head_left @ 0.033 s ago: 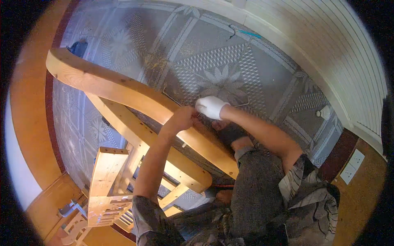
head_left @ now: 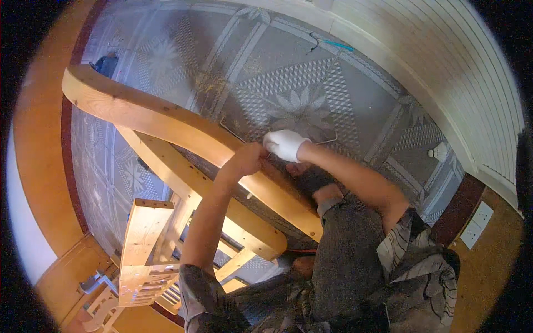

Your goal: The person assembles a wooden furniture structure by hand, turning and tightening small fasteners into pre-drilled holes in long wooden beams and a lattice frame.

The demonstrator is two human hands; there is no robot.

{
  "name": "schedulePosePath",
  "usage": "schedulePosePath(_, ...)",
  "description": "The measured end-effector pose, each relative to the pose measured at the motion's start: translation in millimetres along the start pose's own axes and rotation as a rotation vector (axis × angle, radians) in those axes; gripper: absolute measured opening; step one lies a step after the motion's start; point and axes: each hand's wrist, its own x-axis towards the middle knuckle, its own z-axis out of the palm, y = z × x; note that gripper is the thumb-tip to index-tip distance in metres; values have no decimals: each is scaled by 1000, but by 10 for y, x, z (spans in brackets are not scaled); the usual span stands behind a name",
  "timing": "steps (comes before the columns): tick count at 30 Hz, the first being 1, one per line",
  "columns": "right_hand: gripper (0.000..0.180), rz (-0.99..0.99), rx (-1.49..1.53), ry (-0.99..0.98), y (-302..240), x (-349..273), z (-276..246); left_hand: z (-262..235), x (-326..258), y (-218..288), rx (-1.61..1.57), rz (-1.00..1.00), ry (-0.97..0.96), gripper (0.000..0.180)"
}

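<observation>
nothing moved; left hand (head_left: 248, 158) grips curved wooden beam (head_left: 166, 125), gloved right hand (head_left: 284, 144) grip unclear.

A grey floor covering (head_left: 355, 94) with pale flower and lattice patterns fills the room, bright with daylight. Beyond the fingers runs a white panelled wall (head_left: 444, 72). Orange-brown wooden flooring (head_left: 39, 139) borders it far to their left. A white wall socket (head_left: 476, 225) sits right of them.

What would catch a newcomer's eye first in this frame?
The long curved wooden beam sweeping from upper left toward centre stands out first, with the bare left hand resting on it. Beside it, the right hand in a white glove sits at the beam's edge, above the grey flower-patterned floor.
</observation>
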Motion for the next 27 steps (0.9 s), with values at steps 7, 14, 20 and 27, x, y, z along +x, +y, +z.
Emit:
schedulePosePath(7,19,-110,-43,141,58,-144,20,-31,19,30,-13,-56,-21,24)
schedulePosePath(14,26,71,-51,41,-45,-83,-43,66,-2,45,-185,-83,179,26)
schedulePosePath(20,20,-20,151,161,1,-148,33,8,1,-30,58,45,-72,14)
schedulePosePath(27,19,-38,158,255,-41,-156,15,89,-42,-80,6,-65,87,17)
